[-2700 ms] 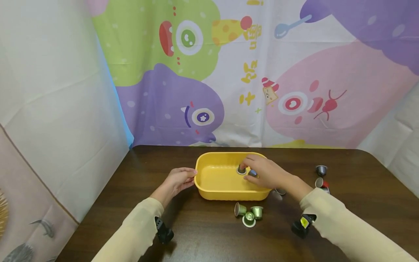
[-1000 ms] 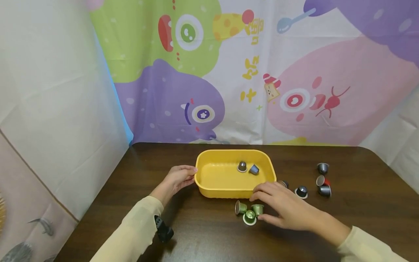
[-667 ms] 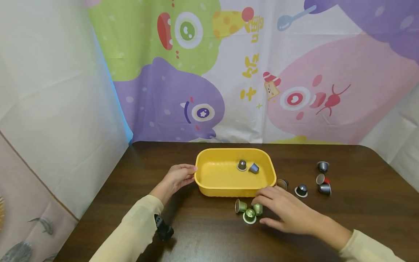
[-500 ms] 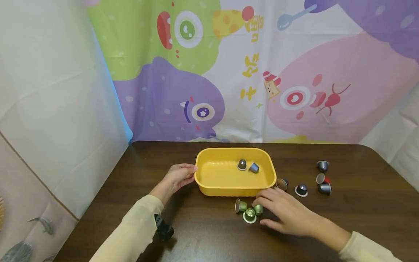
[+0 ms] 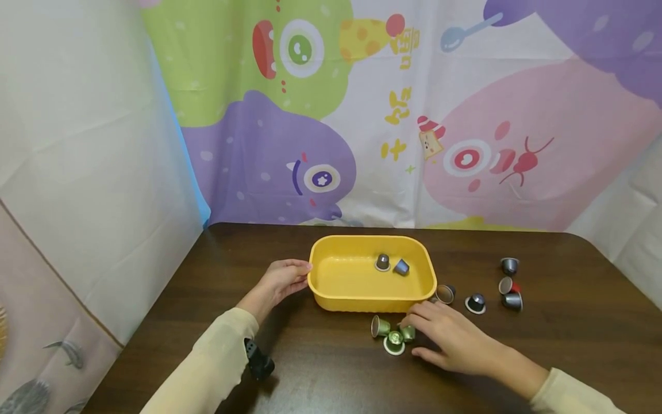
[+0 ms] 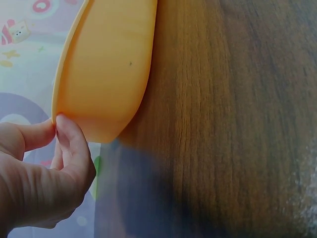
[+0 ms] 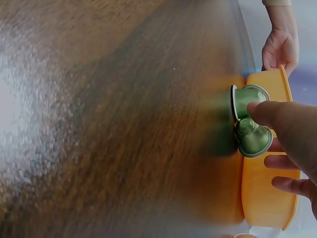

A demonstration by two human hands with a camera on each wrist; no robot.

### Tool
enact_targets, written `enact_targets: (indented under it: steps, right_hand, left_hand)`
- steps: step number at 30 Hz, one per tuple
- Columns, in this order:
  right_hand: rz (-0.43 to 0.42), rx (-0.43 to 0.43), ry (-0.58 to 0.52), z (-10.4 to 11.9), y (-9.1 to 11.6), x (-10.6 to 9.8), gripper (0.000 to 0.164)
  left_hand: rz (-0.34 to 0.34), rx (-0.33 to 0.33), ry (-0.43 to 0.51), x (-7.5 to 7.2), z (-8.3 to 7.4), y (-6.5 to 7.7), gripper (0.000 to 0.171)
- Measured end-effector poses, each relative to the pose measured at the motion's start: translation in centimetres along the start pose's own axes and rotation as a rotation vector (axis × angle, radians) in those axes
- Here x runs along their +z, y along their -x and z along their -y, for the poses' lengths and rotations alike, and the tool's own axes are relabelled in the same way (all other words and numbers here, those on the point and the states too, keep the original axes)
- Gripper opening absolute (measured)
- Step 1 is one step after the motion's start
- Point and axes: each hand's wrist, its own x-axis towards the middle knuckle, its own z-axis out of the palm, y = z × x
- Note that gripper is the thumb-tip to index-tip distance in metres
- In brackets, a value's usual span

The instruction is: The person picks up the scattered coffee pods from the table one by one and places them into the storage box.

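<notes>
Tub (image 5: 362, 305): yellow, on the table (image 5: 310, 368), a dark capsule (image 5: 383, 260) and a blue capsule (image 5: 401, 267) inside, toward the right.
Left hand (image 5: 281, 282): I pinch the tub's left rim.
Green capsules (image 5: 395, 338): three, bunched on the tub's near side.
Right hand (image 5: 455, 339): loosely spread at the rightmost one; whether I touch it, I can't tell.

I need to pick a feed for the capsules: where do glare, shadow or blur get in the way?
Head: mostly even light, green capsules readable though small; left wrist: dark bluish shadow on the table near the yellow tray, speckled glare at the lower right edge; right wrist: strong white glare at the left edge, blurry greenish patch beside the capsules.
</notes>
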Motion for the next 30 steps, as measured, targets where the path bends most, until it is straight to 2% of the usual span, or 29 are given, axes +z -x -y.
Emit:
enact_targets:
  steps: [16, 30]
  right_hand:
    - [0.049, -0.028, 0.032, -0.32, 0.17, 1.05, 0.036]
    - [0.02, -0.032, 0.049, -0.45, 0.28, 0.43, 0.034]
  left_hand:
    - [-0.007, -0.008, -0.005, 0.13, -0.01, 0.16, 0.028]
    - [-0.005, 0.002, -0.013, 0.09, -0.12, 0.26, 0.027]
